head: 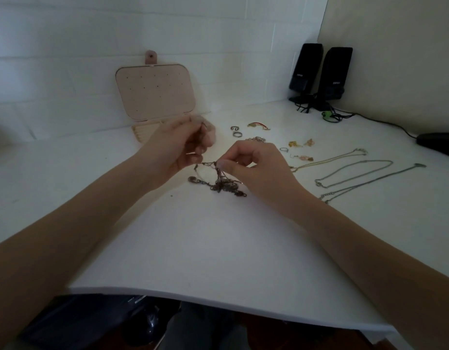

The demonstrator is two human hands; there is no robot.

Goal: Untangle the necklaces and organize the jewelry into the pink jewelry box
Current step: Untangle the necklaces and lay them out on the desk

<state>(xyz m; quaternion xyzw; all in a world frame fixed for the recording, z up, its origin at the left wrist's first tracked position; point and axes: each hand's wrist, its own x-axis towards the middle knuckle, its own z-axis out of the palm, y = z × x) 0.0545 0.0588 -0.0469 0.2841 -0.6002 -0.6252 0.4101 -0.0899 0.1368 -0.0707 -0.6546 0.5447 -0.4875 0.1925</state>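
While both wrists arch, left hand (178, 147) and right hand (253, 162) pinch the tangled chain (219, 181).

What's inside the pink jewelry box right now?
The pink jewelry box stands open; its dotted lid looks bare. Ridged slots show in the base, but the left hand covers the rest.

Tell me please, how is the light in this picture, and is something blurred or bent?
Head view: dim, soft light with no glare, only faint shadows under the hands; the left hand is slightly motion-blurred where it pinches the tangled necklaces, the right hand sharper; the wide lens bows the table edge and the wall lines; the pink jewelry box stays readable.
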